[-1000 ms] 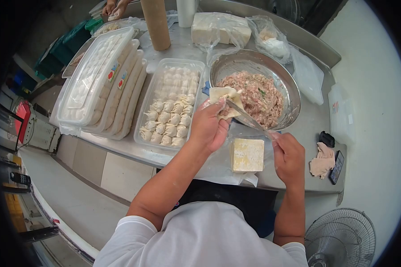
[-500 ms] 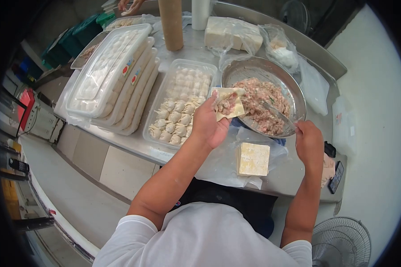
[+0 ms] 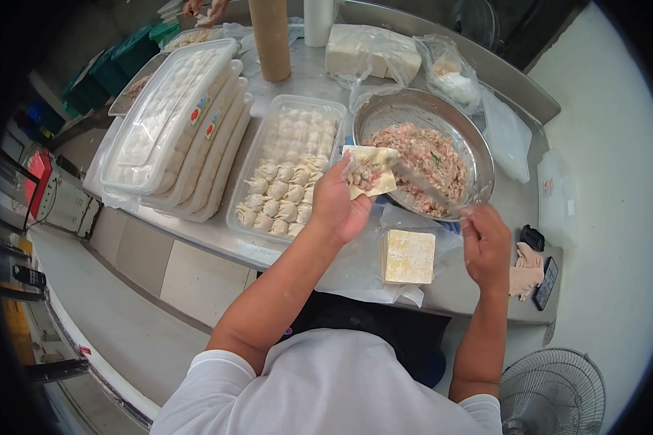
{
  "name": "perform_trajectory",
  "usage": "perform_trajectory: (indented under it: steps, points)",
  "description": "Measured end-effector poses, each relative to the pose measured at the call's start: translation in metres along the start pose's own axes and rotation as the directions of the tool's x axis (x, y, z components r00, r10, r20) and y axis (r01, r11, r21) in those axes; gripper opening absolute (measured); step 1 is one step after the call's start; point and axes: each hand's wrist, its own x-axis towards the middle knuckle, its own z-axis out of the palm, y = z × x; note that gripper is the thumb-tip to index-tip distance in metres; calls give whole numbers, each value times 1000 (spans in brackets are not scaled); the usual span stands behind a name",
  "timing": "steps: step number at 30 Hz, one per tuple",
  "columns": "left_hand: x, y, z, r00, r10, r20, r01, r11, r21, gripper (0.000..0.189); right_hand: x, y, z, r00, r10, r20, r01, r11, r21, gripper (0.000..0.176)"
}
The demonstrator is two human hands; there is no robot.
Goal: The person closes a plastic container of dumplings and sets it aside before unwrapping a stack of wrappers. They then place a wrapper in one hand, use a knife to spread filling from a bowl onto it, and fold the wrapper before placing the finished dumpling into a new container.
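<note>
Pale wrapper (image 3: 387, 181) being filled with meat (image 3: 364, 175)
It is cupped by the left hand (image 3: 340, 209); the blade (image 3: 429, 188) is gripped by the right hand (image 3: 487, 245); steadiness seems needed.

Steel table (image 3: 312, 72), filled trays, wrapper stack (image 3: 409, 257)

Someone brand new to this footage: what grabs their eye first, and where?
Probably the wide metal bowl of pinkish filling beyond the hands, where the right hand holds a flat blade towards the filled wrapper in the left hand. Left of the bowl, an open tray shows rows of dumplings. Farther left rises a bulky stack of lidded containers.
</note>
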Motion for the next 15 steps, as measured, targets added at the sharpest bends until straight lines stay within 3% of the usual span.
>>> perform_trajectory:
  steps: [3,6,10,12,15]
  points:
    - [-2,-2,6,997,-54,53,55,998,-4,43,-5,-3,16,995,28,100,-41,990,133,13]
    - [-3,-6,7,999,-52,2,52,998,38,43,-9,4,24,986,115,119,-126,988,91,16]
    - [-2,-4,4,998,50,-49,-48,998,35,42,-15,-17,18,995,98,15,-96,992,-84,18]
    - [-1,-1,5,998,54,-24,-53,998,42,41,-15,-20,23,992,-52,-112,47,998,-45,17]
    - [-3,-7,12,1000,25,14,-25,999,23,41,-21,-9,43,996,-79,-28,73,983,-167,18]
